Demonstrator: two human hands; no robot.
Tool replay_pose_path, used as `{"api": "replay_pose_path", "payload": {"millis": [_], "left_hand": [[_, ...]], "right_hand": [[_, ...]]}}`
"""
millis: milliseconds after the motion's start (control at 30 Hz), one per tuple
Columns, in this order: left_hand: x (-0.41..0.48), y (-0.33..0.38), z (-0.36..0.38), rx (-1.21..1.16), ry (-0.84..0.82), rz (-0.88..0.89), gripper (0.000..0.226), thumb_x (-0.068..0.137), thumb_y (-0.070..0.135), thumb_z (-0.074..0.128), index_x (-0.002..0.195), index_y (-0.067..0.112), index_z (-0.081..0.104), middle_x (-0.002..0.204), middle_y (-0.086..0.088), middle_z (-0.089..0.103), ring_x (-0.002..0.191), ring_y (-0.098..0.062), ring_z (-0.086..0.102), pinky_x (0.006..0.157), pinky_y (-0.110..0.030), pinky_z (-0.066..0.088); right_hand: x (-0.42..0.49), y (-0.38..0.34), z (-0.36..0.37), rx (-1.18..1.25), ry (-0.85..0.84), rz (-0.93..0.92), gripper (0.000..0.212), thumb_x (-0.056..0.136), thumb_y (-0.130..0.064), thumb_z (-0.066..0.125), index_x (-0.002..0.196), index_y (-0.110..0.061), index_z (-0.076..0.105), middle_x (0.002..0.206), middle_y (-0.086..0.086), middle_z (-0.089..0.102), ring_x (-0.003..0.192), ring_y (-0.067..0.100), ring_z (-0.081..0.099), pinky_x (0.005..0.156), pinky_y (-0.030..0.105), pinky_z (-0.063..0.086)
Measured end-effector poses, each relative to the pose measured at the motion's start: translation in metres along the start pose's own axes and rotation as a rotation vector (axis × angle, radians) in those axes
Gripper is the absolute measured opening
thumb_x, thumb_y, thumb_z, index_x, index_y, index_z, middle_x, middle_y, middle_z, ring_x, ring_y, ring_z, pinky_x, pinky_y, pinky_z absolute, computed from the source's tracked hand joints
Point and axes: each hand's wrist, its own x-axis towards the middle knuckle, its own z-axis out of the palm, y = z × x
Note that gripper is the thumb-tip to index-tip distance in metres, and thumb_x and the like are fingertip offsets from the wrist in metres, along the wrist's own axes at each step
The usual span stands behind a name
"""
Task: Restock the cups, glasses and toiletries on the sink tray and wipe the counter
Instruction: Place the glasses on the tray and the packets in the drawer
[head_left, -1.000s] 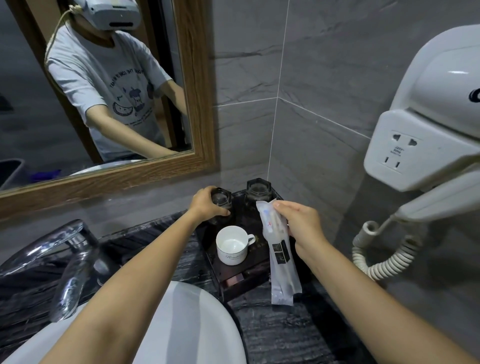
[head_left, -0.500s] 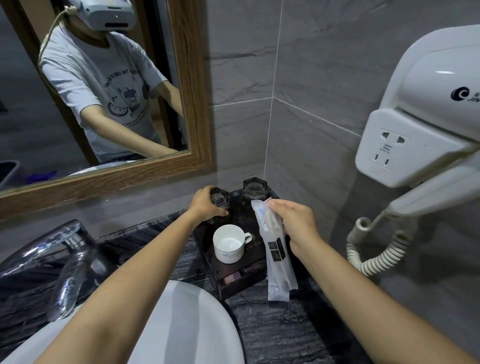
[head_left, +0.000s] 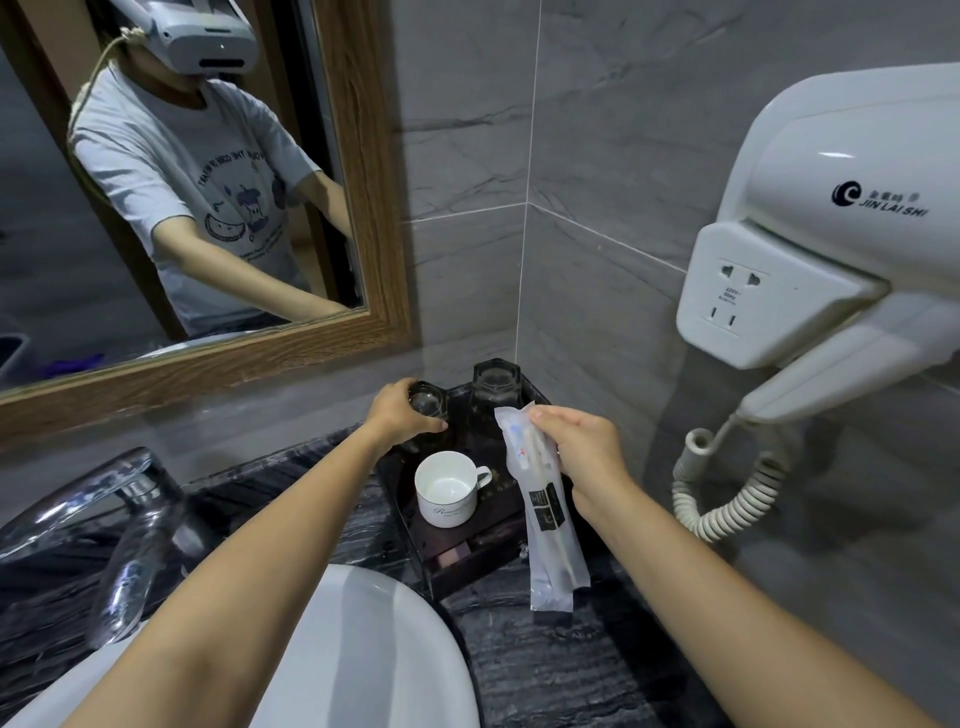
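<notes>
Toiletries and drinkware sit on a dark rectangular tray pushed into the far right corner of the dark veined stone table, just right of the white oval basin and its chrome tap. On the right wall hangs a white hair dryer unit with a coiled cord; a wood-framed mirror fills the far left. On the tray's near half stands a white ceramic cup, handle to the right. At the far edge are two clear faceted glasses: the right glass stands free, while the left hand is wrapped around the left glass. The right hand pinches the top of a long clear plastic toothbrush packet, which hangs over the tray's right side.
</notes>
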Motion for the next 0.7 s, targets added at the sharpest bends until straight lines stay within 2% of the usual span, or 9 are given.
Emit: {"api": "replay_pose_path", "payload": {"millis": [167, 200, 300, 433, 500, 600, 700], "left_hand": [[-0.002, 0.003, 0.001, -0.043, 0.017, -0.031, 0.084, 0.062, 0.025, 0.084, 0.133, 0.009, 0.042, 0.132, -0.012, 0.050, 0.115, -0.031, 0.052, 0.076, -0.033, 0.051], [-0.003, 0.003, 0.001, -0.041, 0.019, -0.036, 0.084, 0.062, 0.025, 0.084, 0.133, 0.009, 0.042, 0.132, -0.013, 0.049, 0.116, -0.031, 0.051, 0.077, -0.033, 0.051], [-0.003, 0.003, 0.002, -0.018, 0.011, -0.043, 0.089, 0.065, 0.028, 0.082, 0.138, 0.008, 0.035, 0.140, -0.015, 0.041, 0.123, -0.032, 0.045, 0.094, -0.038, 0.047], [-0.008, 0.005, 0.004, -0.054, -0.009, -0.040, 0.090, 0.076, 0.036, 0.072, 0.146, 0.012, 0.020, 0.150, -0.012, 0.025, 0.135, -0.031, 0.032, 0.085, -0.031, 0.044], [-0.014, 0.006, 0.000, -0.062, 0.006, -0.022, 0.087, 0.079, 0.040, 0.067, 0.146, 0.013, 0.019, 0.153, -0.012, 0.022, 0.138, -0.030, 0.026, 0.099, -0.035, 0.038], [-0.030, 0.010, -0.009, -0.074, 0.041, -0.017, 0.077, 0.085, 0.040, 0.059, 0.145, 0.010, 0.022, 0.154, -0.012, 0.023, 0.140, -0.028, 0.024, 0.111, -0.040, 0.028], [-0.063, 0.021, -0.015, -0.220, 0.186, -0.002, 0.057, 0.093, 0.033, 0.048, 0.142, 0.010, 0.031, 0.149, -0.010, 0.035, 0.136, -0.024, 0.035, 0.106, -0.033, 0.031]], "right_hand": [[-0.004, 0.001, -0.002, 0.002, -0.005, 0.009, 0.008, 0.081, -0.012, 0.067, 0.078, -0.017, 0.072, 0.088, 0.008, 0.074, 0.092, 0.026, 0.069, 0.090, 0.039, 0.055], [-0.005, 0.001, -0.001, 0.005, -0.003, 0.011, 0.006, 0.081, -0.012, 0.068, 0.079, -0.015, 0.073, 0.090, 0.009, 0.074, 0.094, 0.027, 0.069, 0.091, 0.040, 0.055], [-0.007, 0.002, 0.001, 0.024, -0.005, 0.019, 0.005, 0.081, -0.011, 0.069, 0.080, -0.013, 0.072, 0.093, 0.011, 0.073, 0.096, 0.029, 0.069, 0.092, 0.042, 0.054], [-0.010, 0.000, 0.003, 0.029, -0.003, 0.031, 0.009, 0.082, -0.010, 0.068, 0.089, -0.006, 0.072, 0.091, 0.013, 0.072, 0.093, 0.028, 0.068, 0.089, 0.039, 0.055], [-0.012, -0.001, 0.003, 0.030, -0.008, 0.031, 0.013, 0.082, -0.009, 0.067, 0.092, -0.003, 0.071, 0.085, 0.009, 0.071, 0.088, 0.025, 0.067, 0.088, 0.039, 0.054], [-0.015, -0.006, 0.004, 0.028, -0.045, 0.024, 0.015, 0.082, -0.010, 0.067, 0.095, -0.004, 0.072, 0.083, 0.004, 0.071, 0.082, 0.018, 0.066, 0.080, 0.031, 0.054], [-0.019, -0.014, 0.008, 0.045, -0.090, 0.032, 0.012, 0.083, -0.011, 0.067, 0.093, -0.007, 0.072, 0.078, 0.001, 0.070, 0.069, 0.010, 0.066, 0.064, 0.020, 0.055]]}}
